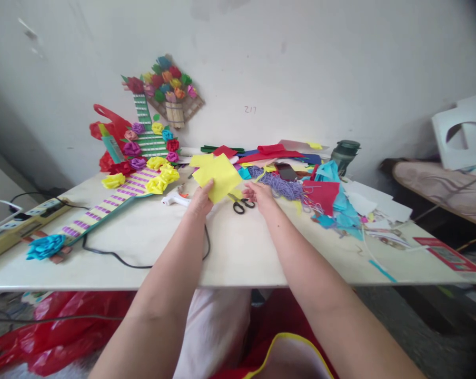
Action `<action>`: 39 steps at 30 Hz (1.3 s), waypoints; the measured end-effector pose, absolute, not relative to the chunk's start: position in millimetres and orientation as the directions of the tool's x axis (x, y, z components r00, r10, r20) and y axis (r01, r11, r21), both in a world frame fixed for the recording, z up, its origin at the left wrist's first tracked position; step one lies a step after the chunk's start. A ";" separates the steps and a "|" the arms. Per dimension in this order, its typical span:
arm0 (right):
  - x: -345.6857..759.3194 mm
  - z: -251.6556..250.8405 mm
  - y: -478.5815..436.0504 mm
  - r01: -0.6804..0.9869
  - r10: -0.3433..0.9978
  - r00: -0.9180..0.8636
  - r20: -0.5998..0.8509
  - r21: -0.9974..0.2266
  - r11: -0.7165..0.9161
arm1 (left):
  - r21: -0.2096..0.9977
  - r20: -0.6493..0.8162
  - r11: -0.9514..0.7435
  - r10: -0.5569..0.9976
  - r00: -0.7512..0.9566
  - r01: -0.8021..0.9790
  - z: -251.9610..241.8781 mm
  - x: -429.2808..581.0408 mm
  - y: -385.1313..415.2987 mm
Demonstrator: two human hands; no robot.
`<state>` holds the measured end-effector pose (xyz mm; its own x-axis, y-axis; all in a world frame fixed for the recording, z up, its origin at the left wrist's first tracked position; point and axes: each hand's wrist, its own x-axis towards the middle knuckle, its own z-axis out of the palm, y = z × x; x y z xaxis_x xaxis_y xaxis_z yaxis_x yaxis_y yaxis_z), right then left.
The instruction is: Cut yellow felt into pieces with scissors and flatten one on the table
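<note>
A square yellow sheet (219,176), paper or thin felt, is held up by its lower left edge in my left hand (202,200), thumb on top. Just right of it, my right hand (262,197) has its fingers stretched out and apart, with nothing seen in them. Scissors (238,209) with black handles lie on the table by those fingertips; the yellow sheet partly covers their blades. A white glue gun (175,198) rests left of my left hand, its black cord running along the table.
On the left, a striped guitar-shaped craft piece (117,202) bears several paper flowers. Behind my hands lie coloured sheets (275,152), purple yarn (281,185) and a phone (286,171). A dark bottle (344,155) and scraps (333,197) sit to the right. A power strip (28,221) borders the left.
</note>
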<state>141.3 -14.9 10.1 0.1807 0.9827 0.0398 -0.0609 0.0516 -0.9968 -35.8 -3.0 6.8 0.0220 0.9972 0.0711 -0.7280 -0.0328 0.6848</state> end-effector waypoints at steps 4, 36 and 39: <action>146.9 11.9 -16.7 0.669 0.968 0.111 0.227 -0.737 0.096 | 0.666 0.110 -0.069 0.994 0.006 -0.743 7.0 -43.8 -1.4; 163.9 24.6 -21.9 0.972 0.987 0.064 0.150 -0.232 -0.028 | 0.689 0.095 -0.088 0.995 -0.030 -0.719 8.0 -49.4 -2.0; 165.4 23.3 -21.0 0.949 0.973 0.089 0.215 -0.313 -0.018 | 0.696 0.099 -0.091 0.995 -0.030 -0.713 8.1 -49.1 -2.5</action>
<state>165.4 -21.0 23.3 0.0891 0.9725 0.2150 0.9495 -0.0178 -0.3134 -49.1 -2.5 8.1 -0.0303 0.9946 0.0993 -0.7126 -0.0911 0.6956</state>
